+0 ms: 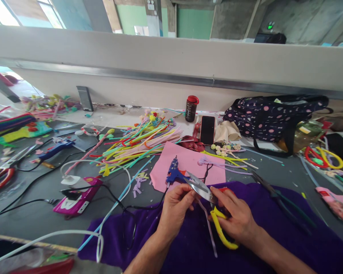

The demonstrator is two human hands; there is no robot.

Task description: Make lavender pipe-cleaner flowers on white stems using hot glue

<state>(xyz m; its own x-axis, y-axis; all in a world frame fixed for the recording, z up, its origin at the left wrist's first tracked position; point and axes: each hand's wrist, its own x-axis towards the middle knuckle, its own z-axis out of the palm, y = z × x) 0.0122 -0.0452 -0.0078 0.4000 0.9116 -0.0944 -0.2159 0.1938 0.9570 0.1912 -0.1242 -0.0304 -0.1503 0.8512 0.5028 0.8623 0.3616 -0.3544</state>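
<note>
My right hand (240, 217) is wrapped around scissors (201, 188) with yellow and red handles, their blades pointing up and left. Close against the blades, my left hand (175, 209) is closed in a pinch on a thin lilac pipe cleaner (210, 232), which hangs down over the purple cloth (185, 255). The exact spot where fingers, blades and pipe cleaner meet is partly hidden. Just beyond my left fingertips, a blue glue gun (175, 173) rests on a pink sheet (162, 160). Short cut lilac pieces (137, 187) lie left of the sheet.
A heap of colourful pipe cleaners (143, 142) lies behind the sheet. A magenta power strip (77, 198) with trailing cables sits left. Long-nosed pliers (277, 194) lie right. Farther back are a phone (207, 130), a bottle (191, 109) and a patterned bag (257, 121).
</note>
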